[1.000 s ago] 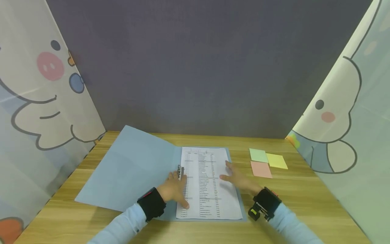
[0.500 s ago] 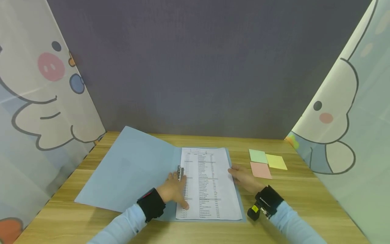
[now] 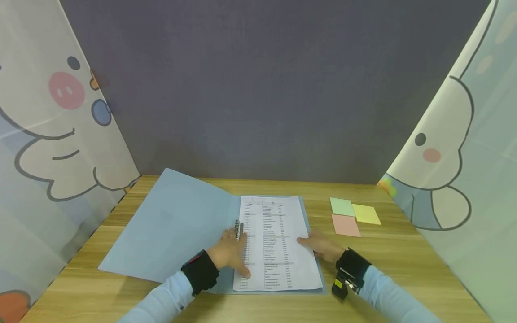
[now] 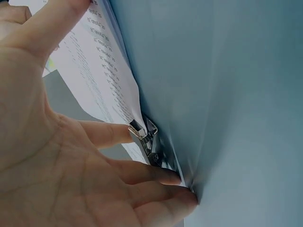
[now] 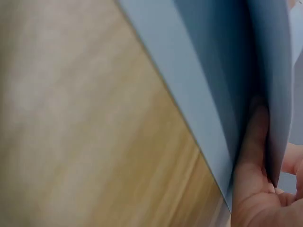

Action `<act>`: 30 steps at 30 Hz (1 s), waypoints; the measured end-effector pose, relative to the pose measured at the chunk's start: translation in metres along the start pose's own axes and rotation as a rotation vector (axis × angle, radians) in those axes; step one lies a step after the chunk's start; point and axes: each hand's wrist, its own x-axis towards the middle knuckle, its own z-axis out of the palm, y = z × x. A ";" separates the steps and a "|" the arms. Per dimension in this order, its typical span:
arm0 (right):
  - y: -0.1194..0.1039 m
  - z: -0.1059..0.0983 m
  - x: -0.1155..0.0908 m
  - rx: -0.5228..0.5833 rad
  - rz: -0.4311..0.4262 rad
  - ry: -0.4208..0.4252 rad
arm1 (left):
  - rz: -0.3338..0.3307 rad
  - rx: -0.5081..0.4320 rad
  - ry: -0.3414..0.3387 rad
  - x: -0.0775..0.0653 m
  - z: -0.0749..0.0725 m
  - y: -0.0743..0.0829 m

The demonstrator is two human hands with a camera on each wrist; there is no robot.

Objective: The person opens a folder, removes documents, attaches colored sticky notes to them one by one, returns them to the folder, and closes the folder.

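blue folder (image 3: 173,224), open on the wooden table (image 3: 408,264), its cover to the left; printed sheets (image 3: 278,260) lie on its right half. the left hand (image 3: 229,253), fingers spread, rests at the metal clip (image 3: 239,228) and hides part of the sheets' left margin. the right hand (image 3: 323,247) pinches their right edge, thumb above, finger beneath. farther right lie green (image 3: 342,206), yellow (image 3: 366,214) and pink notes (image 3: 346,225); a dark panel (image 3: 258,89) stands at the far side.
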 end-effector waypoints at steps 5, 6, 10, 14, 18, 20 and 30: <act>-0.002 0.004 0.000 -0.031 0.010 0.046 | 0.003 0.002 0.006 0.001 0.000 0.000; -0.002 0.004 0.000 -0.038 0.013 0.052 | -0.002 -0.003 0.003 0.002 0.001 0.000; -0.002 0.006 0.001 -0.063 0.027 0.073 | -0.009 -0.042 -0.008 0.005 0.002 -0.003; -0.003 0.007 0.002 -0.087 0.048 0.103 | 0.017 -0.066 -0.024 0.009 0.000 -0.010; -0.003 0.007 0.001 -0.103 0.052 0.117 | 0.044 -0.154 -0.038 0.013 -0.007 -0.021; -0.003 0.007 0.001 -0.106 0.047 0.115 | 0.059 -0.168 -0.036 0.015 -0.011 -0.027; -0.002 0.007 0.004 -0.093 0.053 0.118 | 0.074 -0.082 -0.076 0.031 -0.023 -0.038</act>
